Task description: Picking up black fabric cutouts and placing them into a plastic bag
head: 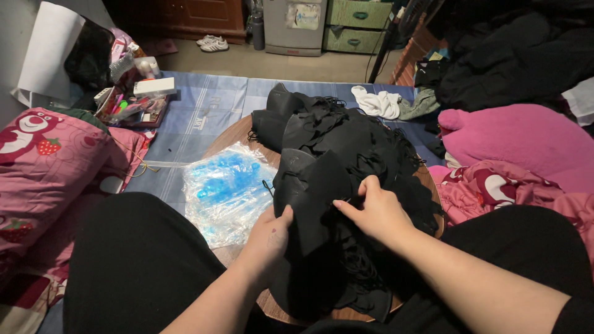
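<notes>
My left hand [272, 235] and right hand [374, 210], fingers both pinching one black mask [312, 198], near the plastic bag [226, 188].

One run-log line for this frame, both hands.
left hand: grips black fabric piece | right hand: pinches its edge | under: round wooden tray | beside: clear plastic bag

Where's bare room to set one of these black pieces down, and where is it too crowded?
Free: the blue mat between the clutter box and the round wooden table, and the table's left rim beyond the clear plastic bag. Crowded: the black fabric pile fills the table's middle and right, where both hands, left hand and right hand, work.
</notes>
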